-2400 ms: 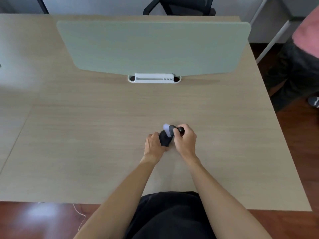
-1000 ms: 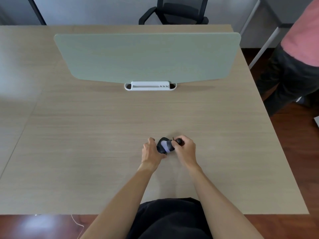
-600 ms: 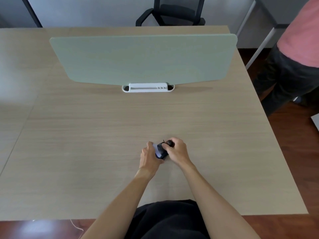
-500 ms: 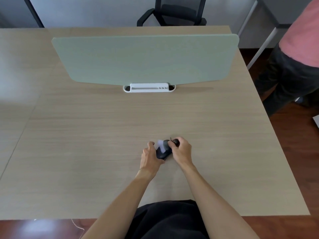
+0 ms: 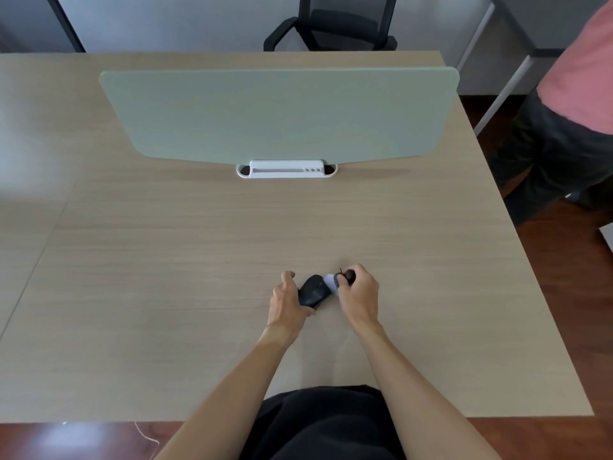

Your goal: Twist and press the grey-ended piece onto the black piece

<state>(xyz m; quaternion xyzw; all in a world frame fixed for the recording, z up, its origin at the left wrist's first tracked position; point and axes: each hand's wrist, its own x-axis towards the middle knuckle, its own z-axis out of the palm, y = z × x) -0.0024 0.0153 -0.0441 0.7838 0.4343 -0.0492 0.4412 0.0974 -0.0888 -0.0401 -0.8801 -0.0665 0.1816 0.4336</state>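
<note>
Left hand [image 5: 288, 302] grips a black mouse [image 5: 313, 291] on the table [image 5: 166, 260]. Right hand [image 5: 360, 295] pinches a pale wipe [image 5: 331, 281] against the mouse's front end, fingers curled.

chair [image 5: 335, 26] top cut off, bystander [image 5: 570, 104] cropped at right edge, dark item [image 5: 348, 277] mostly hidden in right hand [image 5: 360, 298], mouse [image 5: 313, 291] part-covered
</note>
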